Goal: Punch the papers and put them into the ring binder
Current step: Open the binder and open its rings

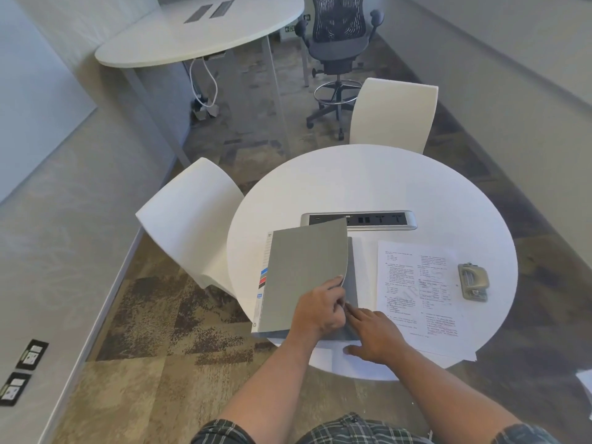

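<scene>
left hand pinching ring binder cover edge, cover lifted; right hand open, flat on binder; papers, punch on worktop

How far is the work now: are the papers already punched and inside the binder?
Nothing looks finished. The printed papers lie loose on the round table, and the hole punch sits beside them, untouched. In hand: the left hand lifts the grey ring binder cover while the right hand steadies it. Punching and filing remain.
</scene>
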`<state>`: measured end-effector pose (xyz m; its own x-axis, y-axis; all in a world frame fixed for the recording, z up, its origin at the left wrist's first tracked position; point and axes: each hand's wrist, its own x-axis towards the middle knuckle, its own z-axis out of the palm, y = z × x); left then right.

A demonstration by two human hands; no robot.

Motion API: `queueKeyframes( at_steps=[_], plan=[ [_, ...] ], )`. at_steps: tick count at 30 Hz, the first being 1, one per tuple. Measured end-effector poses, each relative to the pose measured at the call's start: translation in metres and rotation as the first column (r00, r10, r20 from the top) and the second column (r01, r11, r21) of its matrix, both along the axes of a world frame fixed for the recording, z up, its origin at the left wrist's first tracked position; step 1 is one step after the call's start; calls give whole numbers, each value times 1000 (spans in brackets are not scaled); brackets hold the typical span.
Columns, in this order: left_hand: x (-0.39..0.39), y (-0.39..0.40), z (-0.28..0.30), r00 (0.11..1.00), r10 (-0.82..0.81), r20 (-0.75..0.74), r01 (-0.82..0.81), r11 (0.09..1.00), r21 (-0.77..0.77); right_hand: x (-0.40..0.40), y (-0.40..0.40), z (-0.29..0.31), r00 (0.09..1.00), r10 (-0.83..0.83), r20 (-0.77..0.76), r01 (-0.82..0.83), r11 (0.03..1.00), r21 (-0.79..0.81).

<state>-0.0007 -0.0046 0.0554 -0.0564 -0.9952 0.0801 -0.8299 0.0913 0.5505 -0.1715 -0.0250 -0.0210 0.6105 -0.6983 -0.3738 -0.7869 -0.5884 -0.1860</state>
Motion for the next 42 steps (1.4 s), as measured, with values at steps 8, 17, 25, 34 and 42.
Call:
queueKeyframes(
  at_steps=[8, 17, 25, 34, 42],
  plan=[
    [3, 1, 20, 853, 247, -459, -357, 919, -168, -7, 2, 2, 991, 70, -115, -76, 996, -49],
    [42, 17, 61, 525, 368, -767, -661, 744, -96, -2, 0, 11, 991, 0, -133, -21, 988, -151],
    [97, 32, 63, 305, 417, -856, -838, 544, -33, -12, 0, -2, 987, 13, -163, -26, 997, -78],
    [150, 52, 58, 196, 658, -727, -951, 307, 22, -13, -4, 5, 984, -25, -176, 29, 999, 17],
    [192, 89, 28, 240, 895, -376, -957, 282, 62, -12, -5, 4, 984, -96, -152, 108, 991, 75]
  ],
)
